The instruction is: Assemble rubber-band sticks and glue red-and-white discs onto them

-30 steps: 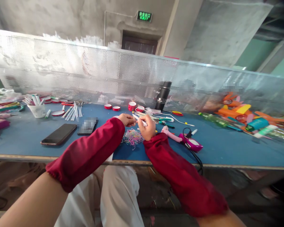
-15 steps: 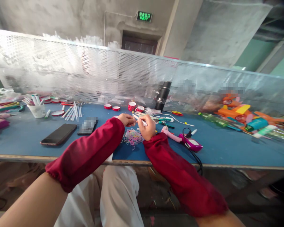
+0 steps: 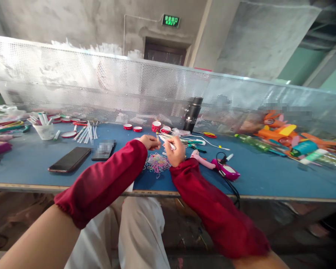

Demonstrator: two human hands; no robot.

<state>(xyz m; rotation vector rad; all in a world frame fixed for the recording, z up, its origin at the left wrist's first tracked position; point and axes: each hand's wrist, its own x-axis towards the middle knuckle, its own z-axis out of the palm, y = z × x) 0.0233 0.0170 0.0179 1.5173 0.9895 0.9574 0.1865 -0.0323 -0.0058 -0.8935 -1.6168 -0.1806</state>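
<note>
My left hand (image 3: 150, 142) is closed in a pinch on a small, thin yellowish piece, too small to name. Close beside it on the right, my right hand (image 3: 176, 150) is closed around a white marker (image 3: 172, 146), its tip end pointing left toward the left fingers. A narrow gap shows between the two hands. Below them on the blue table lies a loose pile of small pastel rubber bands (image 3: 157, 163). Both forearms wear dark red sleeves.
Two phones (image 3: 70, 159) lie left, near a cup of markers (image 3: 43, 131) and loose white sticks. Behind my hands are red tape rolls (image 3: 156, 125), a black bottle (image 3: 192, 115) and pliers (image 3: 196, 144). A purple corded device (image 3: 228, 172) and orange toys (image 3: 280, 136) lie right.
My fingertips have parted slightly; the small piece in my left hand now stands more upright, and the marker's tip is a little away from it. The rest looks the same.
</note>
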